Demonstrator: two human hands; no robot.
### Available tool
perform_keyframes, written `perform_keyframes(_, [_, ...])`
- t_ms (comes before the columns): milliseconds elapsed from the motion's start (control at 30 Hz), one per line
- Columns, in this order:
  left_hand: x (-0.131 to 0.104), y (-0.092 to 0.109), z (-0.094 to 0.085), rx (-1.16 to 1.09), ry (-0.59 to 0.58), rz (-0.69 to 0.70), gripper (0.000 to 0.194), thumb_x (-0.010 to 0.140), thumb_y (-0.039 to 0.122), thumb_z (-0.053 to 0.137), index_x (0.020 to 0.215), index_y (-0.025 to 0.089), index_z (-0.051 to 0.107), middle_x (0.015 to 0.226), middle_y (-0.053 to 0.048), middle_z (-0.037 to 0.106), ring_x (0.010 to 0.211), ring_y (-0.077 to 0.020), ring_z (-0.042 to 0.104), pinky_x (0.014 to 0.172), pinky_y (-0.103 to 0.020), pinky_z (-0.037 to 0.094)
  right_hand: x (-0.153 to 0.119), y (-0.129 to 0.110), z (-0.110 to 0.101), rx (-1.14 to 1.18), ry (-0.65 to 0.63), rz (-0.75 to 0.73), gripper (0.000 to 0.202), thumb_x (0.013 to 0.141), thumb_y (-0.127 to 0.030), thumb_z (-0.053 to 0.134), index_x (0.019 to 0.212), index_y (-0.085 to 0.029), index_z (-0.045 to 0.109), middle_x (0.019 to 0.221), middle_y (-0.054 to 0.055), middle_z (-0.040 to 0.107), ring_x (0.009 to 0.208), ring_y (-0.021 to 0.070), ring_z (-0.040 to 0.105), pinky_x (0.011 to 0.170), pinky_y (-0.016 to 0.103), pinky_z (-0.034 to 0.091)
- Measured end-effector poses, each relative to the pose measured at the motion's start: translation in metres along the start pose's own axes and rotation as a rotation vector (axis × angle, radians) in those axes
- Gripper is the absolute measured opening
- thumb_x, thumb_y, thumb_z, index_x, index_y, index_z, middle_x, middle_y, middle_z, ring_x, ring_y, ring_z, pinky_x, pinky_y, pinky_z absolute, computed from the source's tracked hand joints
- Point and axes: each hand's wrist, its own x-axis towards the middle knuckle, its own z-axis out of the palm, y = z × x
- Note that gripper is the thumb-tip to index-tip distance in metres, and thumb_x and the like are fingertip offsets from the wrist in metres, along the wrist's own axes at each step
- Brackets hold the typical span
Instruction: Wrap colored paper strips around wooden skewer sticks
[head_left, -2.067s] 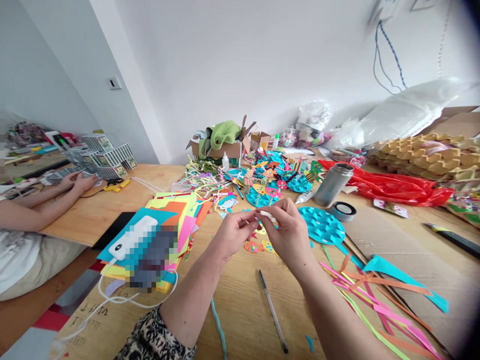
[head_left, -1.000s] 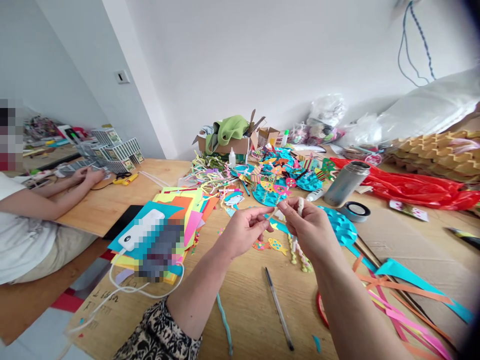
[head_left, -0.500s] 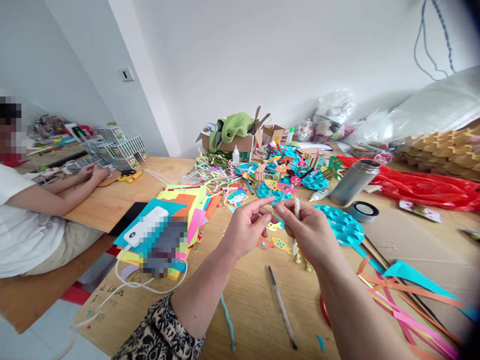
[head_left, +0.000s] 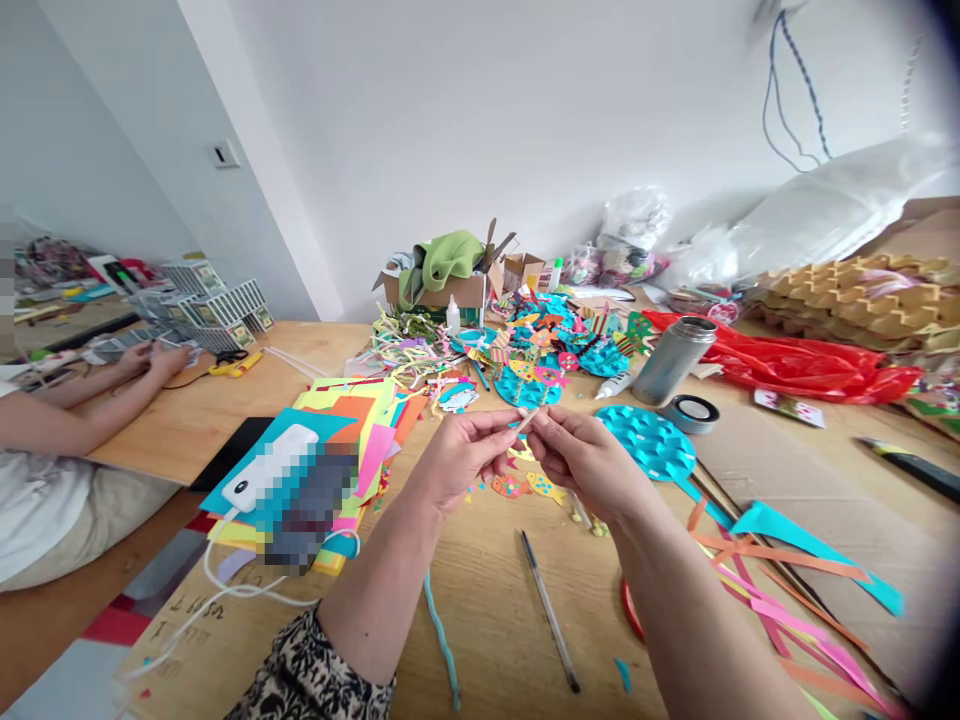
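Note:
My left hand (head_left: 469,455) and my right hand (head_left: 581,455) meet at the fingertips above the middle of the wooden table (head_left: 495,620). Between them is a small pale strip (head_left: 526,421), pinched by both hands. Under and behind the fingers lie paper fish (head_left: 546,487) in yellow and orange. A pen (head_left: 551,612) lies on the table below my hands, and a light blue twisted strand (head_left: 441,640) lies to its left. Beside my right hand is a blue bumpy disc (head_left: 649,443).
Coloured paper (head_left: 379,455) with a white power bank (head_left: 277,468) lies left. A steel bottle (head_left: 675,360), cardboard (head_left: 795,490) and a cutter (head_left: 915,468) are right. Behind stands a filled box (head_left: 442,290). Another person's hands (head_left: 154,362) work at far left.
My hands have come together, and both now pinch the small strip. The fluffy white strand by my right fingers no longer shows there. The view has turned somewhat to the right.

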Motion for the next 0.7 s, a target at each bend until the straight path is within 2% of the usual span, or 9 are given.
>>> perform_keyframes(100, [0.0001, 0.0003, 0.0012, 0.015, 0.049, 0.015, 0.039, 0.073, 0.030, 0.069, 0.109, 0.014, 0.069, 0.055, 0.003, 0.053, 0.046, -0.0040, 0.043, 0.042, -0.017, 0.027, 0.0001, -0.0005, -0.0005, -0.005, 0.014, -0.008, 0.040, 0.082, -0.053, 0.058, 0.066, -0.017, 0.048, 0.046, -0.008, 0.033, 0.039, 0.0037, 0.022, 0.037, 0.018, 0.014])
perform_keyframes(267, [0.0008, -0.0011, 0.0012, -0.008, 0.071, 0.013, 0.040, 0.072, 0.031, 0.071, 0.110, 0.016, 0.070, 0.059, 0.002, 0.055, 0.049, -0.0040, 0.046, 0.042, -0.017, 0.028, -0.0005, -0.0004, 0.0022, -0.007, 0.036, -0.013, 0.039, 0.083, -0.052, 0.057, 0.067, -0.017, 0.050, 0.047, -0.008, 0.034, 0.039, 0.0039, 0.023, 0.036, 0.016, 0.016])
perform_keyframes(467, [0.0013, -0.0032, 0.0007, -0.055, 0.101, 0.039, 0.042, 0.068, 0.032, 0.075, 0.108, 0.019, 0.071, 0.065, 0.002, 0.058, 0.051, -0.0035, 0.046, 0.046, -0.017, 0.033, 0.0004, 0.0009, 0.0065, -0.010, 0.097, -0.078, 0.036, 0.079, -0.052, 0.062, 0.075, -0.018, 0.051, 0.060, -0.004, 0.051, 0.042, 0.0048, 0.036, 0.035, 0.016, 0.028])
perform_keyframes(700, [0.0013, -0.0028, 0.0011, -0.041, 0.122, 0.060, 0.041, 0.069, 0.030, 0.073, 0.108, 0.017, 0.070, 0.059, 0.003, 0.057, 0.048, -0.0039, 0.045, 0.043, -0.016, 0.030, 0.0002, 0.0018, 0.0051, 0.022, 0.114, -0.103, 0.034, 0.081, -0.050, 0.062, 0.076, -0.018, 0.050, 0.058, -0.006, 0.048, 0.040, 0.0030, 0.032, 0.036, 0.015, 0.023])
